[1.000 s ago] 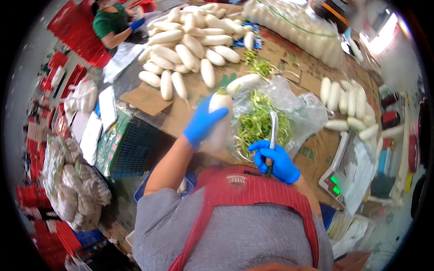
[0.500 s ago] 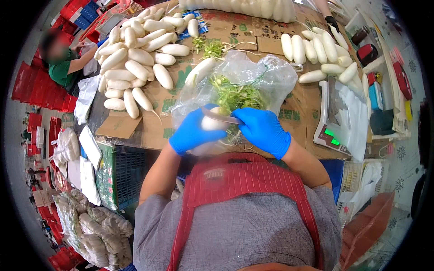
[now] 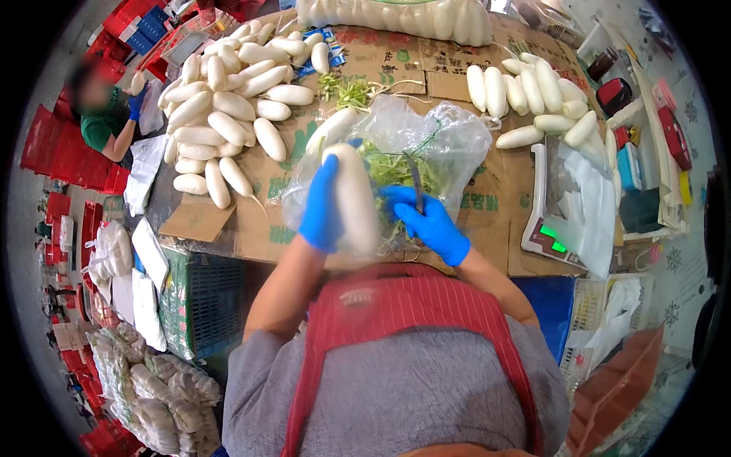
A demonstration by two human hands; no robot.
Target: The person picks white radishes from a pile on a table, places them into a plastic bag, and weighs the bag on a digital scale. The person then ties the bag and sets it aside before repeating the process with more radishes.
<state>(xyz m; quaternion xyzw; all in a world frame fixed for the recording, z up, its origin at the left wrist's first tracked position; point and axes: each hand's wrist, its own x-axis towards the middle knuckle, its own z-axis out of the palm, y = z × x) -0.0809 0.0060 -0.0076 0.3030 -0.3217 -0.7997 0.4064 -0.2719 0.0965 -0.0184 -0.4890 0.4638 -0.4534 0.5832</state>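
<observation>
My left hand (image 3: 320, 209), in a blue glove, is closed around a white radish (image 3: 355, 202), held lengthwise above the table's near edge and blurred by motion. In my blue-gloved right hand (image 3: 432, 227) is a knife (image 3: 416, 179), its dark blade pointing away from me. Under both hands lies a clear plastic bag (image 3: 468, 141), with cut green radish tops (image 3: 392, 171) heaped on it. Another white radish (image 3: 332, 128) rests at the bag's far left side.
A big pile of white radishes (image 3: 225, 114) covers the table's left; a smaller group (image 3: 533, 87) lies at the far right. A scale (image 3: 544, 236) with plastic bags stands right. A filled bag of radishes (image 3: 396, 21) lies at the back. A co-worker (image 3: 106, 114) is at left.
The radish has turned lengthwise in my left hand, and the knife has come away from it, swinging to point away from me. The co-worker's hand is raised, holding something pale.
</observation>
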